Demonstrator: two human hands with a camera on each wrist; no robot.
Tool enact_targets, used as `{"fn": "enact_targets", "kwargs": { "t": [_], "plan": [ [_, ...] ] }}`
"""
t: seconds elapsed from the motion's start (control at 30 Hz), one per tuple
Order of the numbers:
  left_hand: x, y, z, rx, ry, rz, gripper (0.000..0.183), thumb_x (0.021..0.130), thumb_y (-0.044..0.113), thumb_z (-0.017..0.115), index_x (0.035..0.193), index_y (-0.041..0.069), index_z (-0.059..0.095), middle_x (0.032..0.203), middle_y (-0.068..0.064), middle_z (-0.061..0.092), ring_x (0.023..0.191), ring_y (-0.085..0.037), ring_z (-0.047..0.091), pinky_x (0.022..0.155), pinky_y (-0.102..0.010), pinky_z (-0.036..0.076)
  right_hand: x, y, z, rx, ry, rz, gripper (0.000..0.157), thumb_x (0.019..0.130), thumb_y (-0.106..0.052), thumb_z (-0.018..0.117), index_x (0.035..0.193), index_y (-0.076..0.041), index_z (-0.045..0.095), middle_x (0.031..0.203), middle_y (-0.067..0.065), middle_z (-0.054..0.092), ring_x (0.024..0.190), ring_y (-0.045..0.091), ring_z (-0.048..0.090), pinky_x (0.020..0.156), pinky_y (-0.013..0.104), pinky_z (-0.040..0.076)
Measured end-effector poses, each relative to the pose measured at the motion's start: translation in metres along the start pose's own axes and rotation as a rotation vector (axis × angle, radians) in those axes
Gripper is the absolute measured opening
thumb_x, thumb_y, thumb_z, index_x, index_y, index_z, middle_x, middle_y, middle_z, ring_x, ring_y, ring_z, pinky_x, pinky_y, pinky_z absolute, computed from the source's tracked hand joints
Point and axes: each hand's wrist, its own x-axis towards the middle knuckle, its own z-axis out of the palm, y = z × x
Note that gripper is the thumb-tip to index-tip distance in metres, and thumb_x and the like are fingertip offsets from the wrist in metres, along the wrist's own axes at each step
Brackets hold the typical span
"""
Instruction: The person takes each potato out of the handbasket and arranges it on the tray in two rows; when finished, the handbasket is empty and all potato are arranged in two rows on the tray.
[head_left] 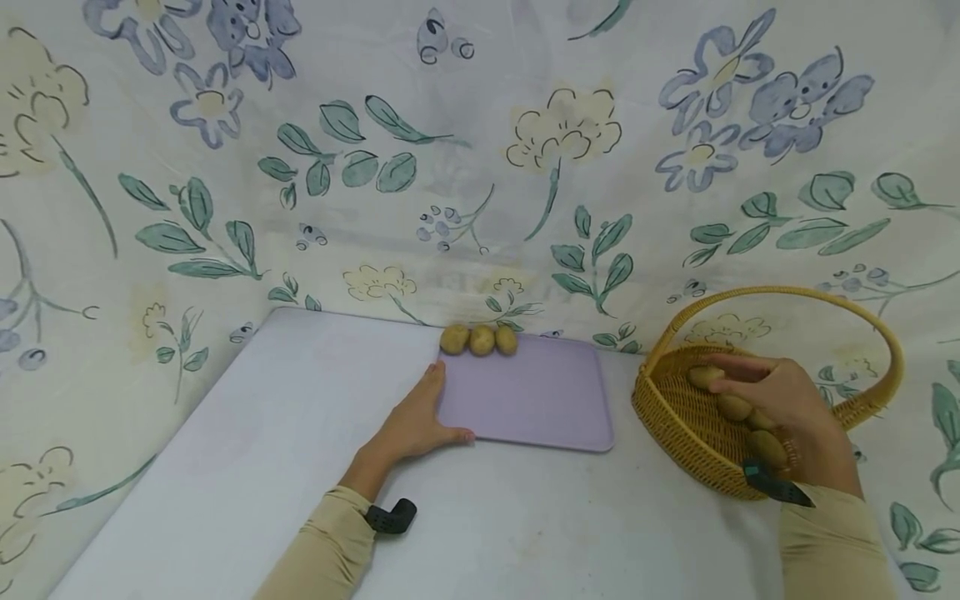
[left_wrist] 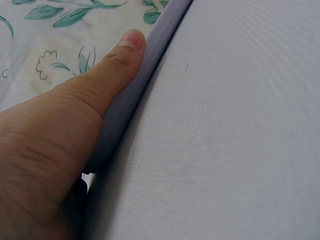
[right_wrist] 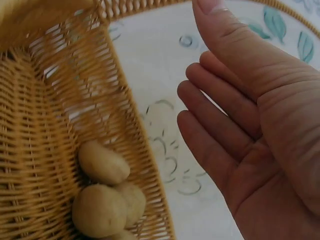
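A lilac tray [head_left: 525, 392] lies on the white table, with three potatoes [head_left: 482, 340] in a row at its back left corner. My left hand [head_left: 412, 421] rests against the tray's front left corner, fingers straight along the left side. In the left wrist view its thumb [left_wrist: 112, 67] lies along the tray rim [left_wrist: 135, 92]. My right hand [head_left: 776, 396] is over the wicker basket [head_left: 678, 429], thumb and fingers near a potato [head_left: 703, 377]. The right wrist view shows that hand [right_wrist: 250, 135] with fingers extended and nothing in the palm; several potatoes [right_wrist: 100, 210] lie in the basket.
The basket's tall arched handle [head_left: 780, 292] rises over the right hand's side. A floral cloth [head_left: 450, 167] hangs behind the white table [head_left: 525, 525]. Dark camera mounts [head_left: 392, 517] sit on both wrists.
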Motion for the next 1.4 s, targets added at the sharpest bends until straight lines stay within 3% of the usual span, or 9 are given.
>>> {"fn": "enact_targets", "kwargs": {
  "t": [0.2,0.5,0.6,0.77,1.0,1.17,1.23,1.3,1.4],
  "plan": [
    [-0.003,0.003,-0.002,0.001,-0.007,-0.008,0.140,0.069,0.070,0.082,0.163,0.002,0.004,0.172,-0.014,0.006,0.161,-0.028,0.006,0.131,-0.045,0.013,0.012,0.015,-0.003,-0.059,0.020,-0.006,0.084,0.088,-0.061,0.071,0.152,-0.011,0.049,0.154,0.019,0.045,0.146,0.048,0.034,0.111,0.067,0.038],
    [-0.002,0.000,-0.001,-0.002,-0.003,-0.003,0.140,0.069,0.071,0.082,0.163,0.002,0.004,0.172,-0.013,0.006,0.161,-0.028,0.007,0.131,-0.045,0.013,0.022,0.023,-0.007,-0.011,0.041,0.002,0.086,0.086,-0.062,0.071,0.152,-0.012,0.049,0.137,-0.022,0.060,0.146,0.044,0.036,0.113,0.064,0.038],
    [-0.001,-0.002,-0.001,-0.001,-0.003,-0.004,0.141,0.068,0.072,0.081,0.163,0.003,0.004,0.172,-0.012,0.005,0.161,-0.027,0.006,0.131,-0.044,0.013,0.026,0.027,-0.006,-0.038,0.064,-0.001,0.087,0.087,-0.063,0.070,0.153,-0.010,0.048,0.141,-0.016,0.058,0.144,0.044,0.038,0.111,0.063,0.040],
    [-0.001,-0.002,0.000,0.001,0.000,-0.001,0.142,0.067,0.075,0.080,0.163,0.004,0.003,0.172,-0.012,0.005,0.161,-0.026,0.006,0.132,-0.044,0.013,0.033,0.032,-0.003,-0.035,0.052,0.002,0.089,0.087,-0.062,0.071,0.154,-0.009,0.045,0.151,0.009,0.050,0.144,0.047,0.037,0.112,0.066,0.038],
    [-0.001,0.001,-0.001,-0.009,-0.001,-0.002,0.142,0.067,0.073,0.081,0.163,0.003,0.003,0.172,-0.013,0.005,0.161,-0.027,0.006,0.132,-0.044,0.013,0.048,0.041,0.005,0.006,0.036,0.020,0.089,0.089,-0.061,0.070,0.156,-0.010,0.042,0.158,0.017,0.041,0.147,0.045,0.035,0.116,0.065,0.034],
    [0.000,0.000,0.000,0.016,-0.016,0.008,0.143,0.068,0.076,0.078,0.163,0.001,0.002,0.172,-0.015,0.004,0.161,-0.027,0.005,0.132,-0.043,0.012,0.054,0.046,0.008,0.025,0.019,0.062,0.094,0.088,-0.063,0.070,0.159,-0.012,0.036,0.163,0.019,0.033,0.150,0.050,0.024,0.118,0.068,0.029],
    [0.001,-0.001,0.000,0.025,-0.015,0.011,0.143,0.068,0.077,0.078,0.163,0.001,0.003,0.172,-0.015,0.004,0.161,-0.028,0.006,0.131,-0.043,0.013,0.053,0.048,0.010,0.062,-0.004,0.102,0.096,0.086,-0.063,0.072,0.161,-0.017,0.033,0.167,0.013,0.029,0.153,0.045,0.021,0.121,0.064,0.029],
    [0.001,-0.001,0.000,0.022,-0.005,0.007,0.143,0.067,0.076,0.079,0.163,0.001,0.004,0.172,-0.015,0.005,0.161,-0.027,0.006,0.131,-0.043,0.013,0.053,0.049,0.011,0.110,-0.032,0.138,0.098,0.084,-0.064,0.074,0.162,-0.023,0.030,0.169,0.008,0.025,0.153,0.037,0.025,0.119,0.052,0.039],
    [0.002,0.000,0.002,0.017,-0.004,0.003,0.143,0.067,0.075,0.080,0.163,0.003,0.004,0.172,-0.012,0.005,0.161,-0.026,0.006,0.132,-0.042,0.013,0.051,0.050,0.014,0.192,-0.067,0.210,0.101,0.080,-0.064,0.077,0.162,-0.032,0.028,0.170,0.005,0.025,0.141,0.025,0.035,0.102,0.028,0.051]
  ]
}}
